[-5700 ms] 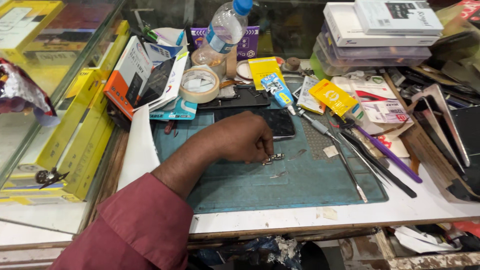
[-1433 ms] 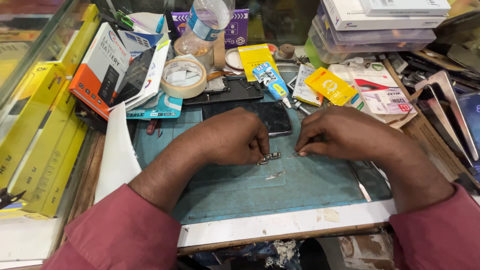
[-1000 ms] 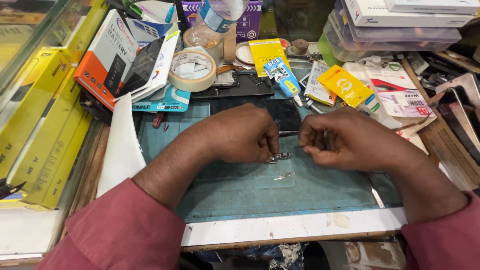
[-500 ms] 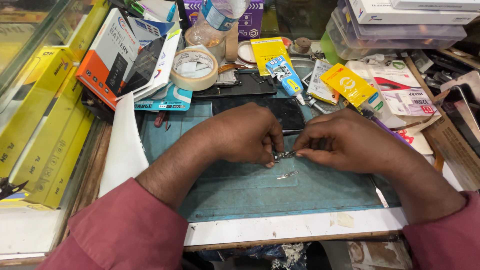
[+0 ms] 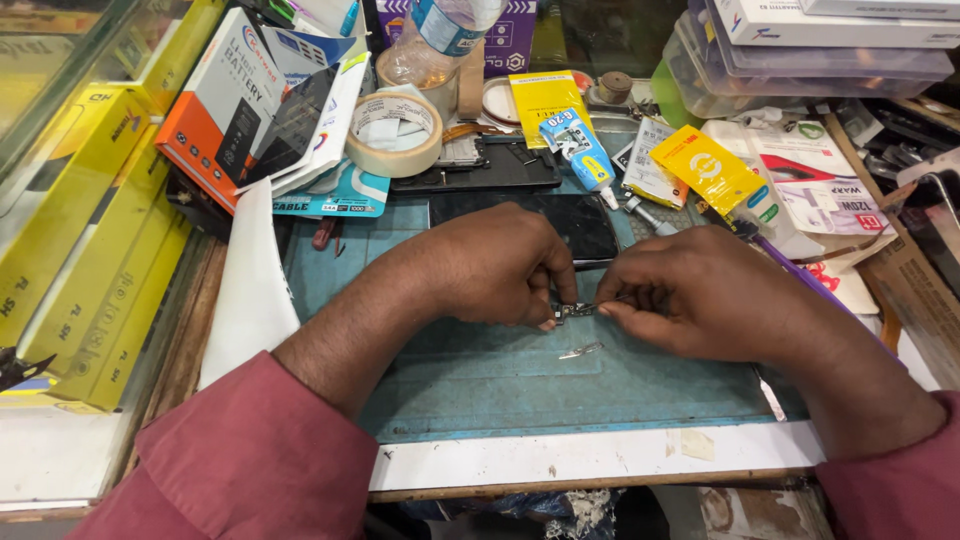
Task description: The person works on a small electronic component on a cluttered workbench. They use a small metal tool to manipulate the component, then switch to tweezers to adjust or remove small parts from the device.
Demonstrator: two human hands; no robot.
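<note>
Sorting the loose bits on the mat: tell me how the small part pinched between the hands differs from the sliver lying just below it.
The small part is dark, chunky and gripped by the left hand and right hand. The sliver is pale, thin and lies untouched on the blue mat. Both look tiny and metallic.

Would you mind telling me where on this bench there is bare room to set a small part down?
The teal mat is bare near its front edge, below the left hand, the right hand and a loose metal piece. The back, around the tape roll and dark phone, is crowded.
</note>
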